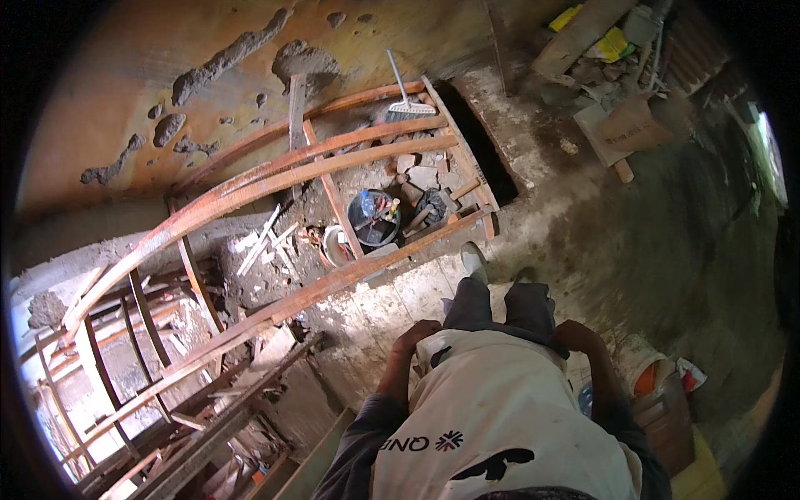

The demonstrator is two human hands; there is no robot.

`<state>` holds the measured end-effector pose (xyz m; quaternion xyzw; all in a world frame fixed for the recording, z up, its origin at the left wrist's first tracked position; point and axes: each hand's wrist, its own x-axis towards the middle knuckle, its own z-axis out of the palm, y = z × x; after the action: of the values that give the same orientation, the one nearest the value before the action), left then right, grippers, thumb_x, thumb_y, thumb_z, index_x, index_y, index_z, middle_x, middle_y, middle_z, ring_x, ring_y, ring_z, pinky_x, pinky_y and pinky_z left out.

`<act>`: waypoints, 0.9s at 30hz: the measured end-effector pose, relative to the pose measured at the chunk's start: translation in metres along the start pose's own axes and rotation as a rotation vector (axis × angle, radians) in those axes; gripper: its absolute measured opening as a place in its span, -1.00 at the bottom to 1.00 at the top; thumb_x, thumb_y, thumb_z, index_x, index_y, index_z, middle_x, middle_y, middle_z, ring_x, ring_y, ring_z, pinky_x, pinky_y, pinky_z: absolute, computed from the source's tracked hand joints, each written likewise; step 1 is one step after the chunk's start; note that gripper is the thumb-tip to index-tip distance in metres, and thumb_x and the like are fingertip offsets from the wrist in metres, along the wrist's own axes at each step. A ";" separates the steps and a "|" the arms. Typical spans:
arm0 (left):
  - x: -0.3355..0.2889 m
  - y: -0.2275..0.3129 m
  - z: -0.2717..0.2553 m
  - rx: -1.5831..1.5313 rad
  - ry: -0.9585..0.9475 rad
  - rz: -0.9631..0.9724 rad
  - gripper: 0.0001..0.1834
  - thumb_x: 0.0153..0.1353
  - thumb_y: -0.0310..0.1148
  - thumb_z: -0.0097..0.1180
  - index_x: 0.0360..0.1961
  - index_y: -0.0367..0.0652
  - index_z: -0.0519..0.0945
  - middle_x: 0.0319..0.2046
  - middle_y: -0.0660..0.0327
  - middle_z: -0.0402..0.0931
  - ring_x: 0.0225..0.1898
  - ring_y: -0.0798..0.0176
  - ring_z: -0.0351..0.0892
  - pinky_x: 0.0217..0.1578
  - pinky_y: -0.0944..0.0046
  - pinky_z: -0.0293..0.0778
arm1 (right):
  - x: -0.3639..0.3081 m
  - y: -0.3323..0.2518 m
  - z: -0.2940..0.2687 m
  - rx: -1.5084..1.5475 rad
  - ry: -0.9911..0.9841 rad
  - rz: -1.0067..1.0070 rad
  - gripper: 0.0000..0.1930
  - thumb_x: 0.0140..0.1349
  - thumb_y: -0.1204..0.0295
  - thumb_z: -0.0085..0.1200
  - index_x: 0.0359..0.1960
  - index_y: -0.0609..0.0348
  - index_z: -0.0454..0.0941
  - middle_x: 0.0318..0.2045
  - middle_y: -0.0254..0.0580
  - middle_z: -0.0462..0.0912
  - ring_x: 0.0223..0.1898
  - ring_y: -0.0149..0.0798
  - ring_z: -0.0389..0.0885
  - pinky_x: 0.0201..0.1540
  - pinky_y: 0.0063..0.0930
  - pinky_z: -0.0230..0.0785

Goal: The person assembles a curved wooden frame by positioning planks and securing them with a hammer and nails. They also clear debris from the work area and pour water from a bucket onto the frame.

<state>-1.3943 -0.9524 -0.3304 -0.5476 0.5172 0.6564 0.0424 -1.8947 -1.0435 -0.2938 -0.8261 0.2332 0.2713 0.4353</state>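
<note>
Left hand (pixel 419 333), right hand (pixel 577 337): apart, at hips, probably resting, grip can't tell | shirt (pixel 500 387): lower centre, hem between hands | black bucket (pixel 356 215): centre, likely corralling loose bits | wooden frame (pixel 333 282): left to centre, rails around bucket | broom (pixel 411 108): upper centre, handle up, seemingly parked

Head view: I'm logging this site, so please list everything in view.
Wooden frame: one, brown, centre-left
Broom: one, grey, frame's far end
Large bucket: one, black, inside frame
Small bucket: one, white, beside it
Rubble: uncounted, mixed, inside frame
Planks: many, brown, lower left
Wall: one, orange-brown, upper left
Cardboard: one piece, brown, upper right
Shirt: one, white, lower middle
Trousers: one pair, dark, mid-picture
Left fingers: several, bare, left hip
Right fingers: several, bare, right hip
</note>
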 end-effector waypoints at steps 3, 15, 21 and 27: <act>-0.008 0.016 0.007 -0.001 0.057 0.134 -0.67 0.28 -0.18 0.16 -0.14 -0.23 0.71 -0.25 0.01 0.73 -0.17 0.02 0.72 -0.14 0.12 0.56 | -0.010 0.009 -0.014 0.086 0.057 -0.142 -0.85 0.22 0.43 0.06 -0.33 0.05 0.72 -0.36 -0.12 0.72 -0.29 0.01 0.72 -0.15 -0.12 0.57; 0.029 0.090 0.121 -0.119 0.276 -0.143 -0.60 0.41 -0.06 0.10 -0.14 -0.20 0.73 -0.29 -0.04 0.68 -0.23 0.00 0.68 -0.12 0.03 0.56 | 0.028 0.109 -0.084 0.070 -0.429 0.193 -0.61 0.39 0.12 0.07 -0.28 0.20 0.77 -0.37 0.08 0.72 -0.29 0.05 0.71 -0.17 -0.02 0.56; 0.063 0.154 0.156 -0.553 0.336 -0.370 -0.50 0.42 0.02 0.12 -0.20 -0.31 0.68 -0.34 -0.10 0.68 -0.30 0.07 0.66 -0.16 0.04 0.52 | 0.015 0.146 -0.119 0.022 -0.456 0.321 -0.50 0.45 -0.01 -0.02 -0.31 0.18 0.74 -0.37 0.14 0.70 -0.28 0.22 0.67 -0.10 0.05 0.51; 0.056 0.168 0.176 -0.660 0.274 -0.352 -0.52 0.44 -0.02 0.10 -0.17 -0.32 0.68 -0.29 -0.07 0.69 -0.22 0.11 0.66 -0.10 0.07 0.51 | 0.017 0.172 -0.144 0.119 -0.506 0.158 -0.56 0.41 0.06 0.02 -0.33 0.21 0.72 -0.38 0.15 0.69 -0.28 0.22 0.67 -0.10 0.03 0.51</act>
<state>-1.6398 -0.9314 -0.2907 -0.6945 0.1773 0.6910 -0.0934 -1.9541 -1.2563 -0.3385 -0.6842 0.1961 0.4881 0.5052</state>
